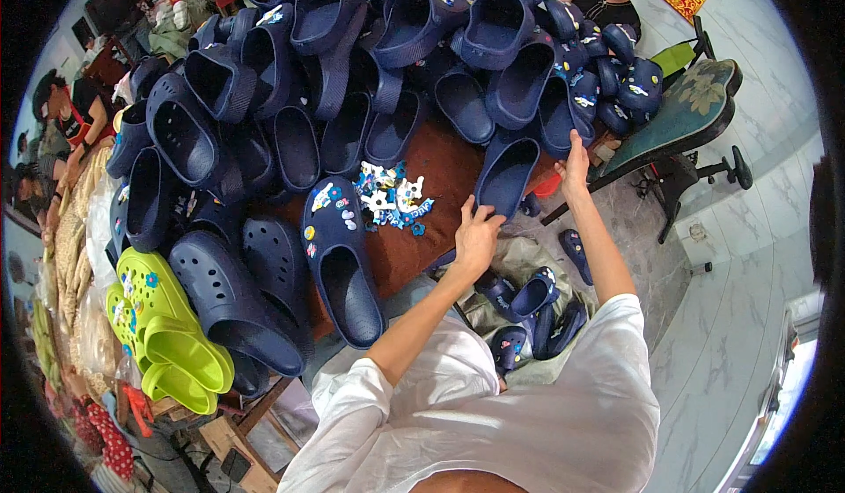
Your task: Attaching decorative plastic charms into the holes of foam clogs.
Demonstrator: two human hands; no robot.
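Observation:
My left hand [476,245] is closed on the heel end of a navy clog [508,178] at the right part of the brown-covered table [414,251]. My right hand [575,172] has its fingers stretched out against the heel of another navy clog [557,121] just beyond. Left of my left hand lies a small pile of white, blue and yellow shoe charms [390,198]. Beside the pile, a navy clog [341,260] carries several charms on its toe. Stacked navy clogs [343,70] cover the far side of the table.
Lime green clogs [163,330] stand at the table's left edge. Below on the right, a pale sack [563,339] holds several navy clogs. A chair [673,110] stands at the right. Other people [75,119] are at the left and far right.

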